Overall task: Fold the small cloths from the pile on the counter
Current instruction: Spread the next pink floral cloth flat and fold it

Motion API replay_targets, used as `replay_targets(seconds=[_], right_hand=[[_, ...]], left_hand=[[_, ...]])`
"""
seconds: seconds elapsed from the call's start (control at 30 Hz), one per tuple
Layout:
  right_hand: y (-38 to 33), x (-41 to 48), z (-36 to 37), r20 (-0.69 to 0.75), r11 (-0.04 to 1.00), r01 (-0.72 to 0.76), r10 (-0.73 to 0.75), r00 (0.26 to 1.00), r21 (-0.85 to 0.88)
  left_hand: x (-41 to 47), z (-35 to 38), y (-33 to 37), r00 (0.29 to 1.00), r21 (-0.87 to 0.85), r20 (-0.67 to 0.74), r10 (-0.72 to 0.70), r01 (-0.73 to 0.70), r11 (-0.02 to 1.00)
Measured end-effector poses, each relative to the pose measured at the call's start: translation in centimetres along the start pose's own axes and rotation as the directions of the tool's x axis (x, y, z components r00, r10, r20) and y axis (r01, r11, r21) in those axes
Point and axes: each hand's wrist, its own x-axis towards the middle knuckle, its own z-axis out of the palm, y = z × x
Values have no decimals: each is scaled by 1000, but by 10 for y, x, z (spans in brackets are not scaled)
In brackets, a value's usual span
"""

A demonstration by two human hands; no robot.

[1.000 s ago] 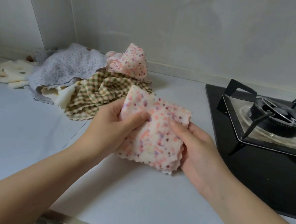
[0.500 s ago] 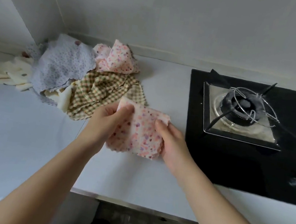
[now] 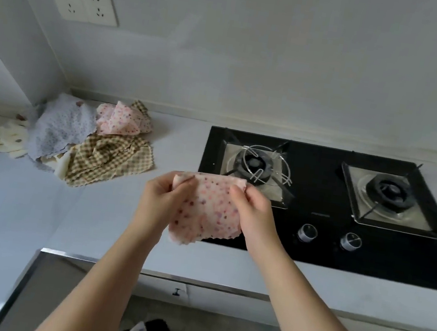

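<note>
A small pink floral cloth (image 3: 205, 212) with a zigzag edge hangs folded in front of me, above the counter's front part. My left hand (image 3: 160, 199) pinches its upper left corner and my right hand (image 3: 253, 216) pinches its upper right corner. The pile (image 3: 89, 142) lies at the back left of the counter (image 3: 19, 205): a lilac dotted cloth (image 3: 61, 126), a pink floral cloth (image 3: 121, 121), a brown checked cloth (image 3: 109, 159) and a cream cloth (image 3: 1, 139).
A black two-burner gas hob (image 3: 334, 206) with two knobs fills the right of the counter, just behind the held cloth. A double wall socket (image 3: 82, 3) sits above the pile. The counter's front edge and a cupboard front run below my arms.
Both hands have lifted the folded pink cloth off the counter and carried it right, toward the hob. The view has pulled back and tilted up.
</note>
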Motion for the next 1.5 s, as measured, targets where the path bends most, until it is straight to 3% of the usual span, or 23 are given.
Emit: replay_targets(seconds=[0.2, 0.43, 0.7, 0.83, 0.9, 1.0, 1.13, 1.2, 1.3, 1.4, 1.5], right_hand=[[-11, -21, -98, -20, 997, -7, 6, 1000, -78], [-15, -16, -203, -110, 998, -66, 68, 992, 17], [-10, 35, -336, -229, 978, -144, 176, 958, 151], [-8, 55, -423, -90, 894, -297, 344, 935, 335], [-5, 60, -462, -96, 903, -300, 343, 935, 306], [-3, 71, -511, -276, 949, -204, 269, 923, 241], [2, 90, -571, -498, 977, -132, 32, 866, -166], [11, 100, -608, -532, 948, -111, -68, 844, -297], [25, 111, -669, -569, 925, -115, -122, 813, -363], [43, 122, -744, -605, 918, -153, -109, 789, -366], [60, 139, -825, -625, 924, -236, -5, 781, -301]], left_hand=[[-38, 94, 25, 999, -23, 1, -52, 52, 998], [-24, 196, 26, 996, -48, 68, -56, 59, 997], [-6, 325, 11, 928, -55, 325, -179, 208, 977], [3, 410, 11, 942, -29, 294, -165, 181, 983], [8, 457, 15, 949, 5, 288, -131, 136, 991], [12, 527, 22, 965, 140, 261, -17, -20, 990], [10, 603, 35, 953, 235, 287, 95, -166, 958], [13, 636, 34, 931, 272, 362, 32, -138, 952], [18, 691, 23, 865, 290, 489, -107, -46, 956], [22, 768, 8, 811, 305, 549, -202, 31, 952], [28, 855, -5, 815, 289, 507, -282, 148, 946]])
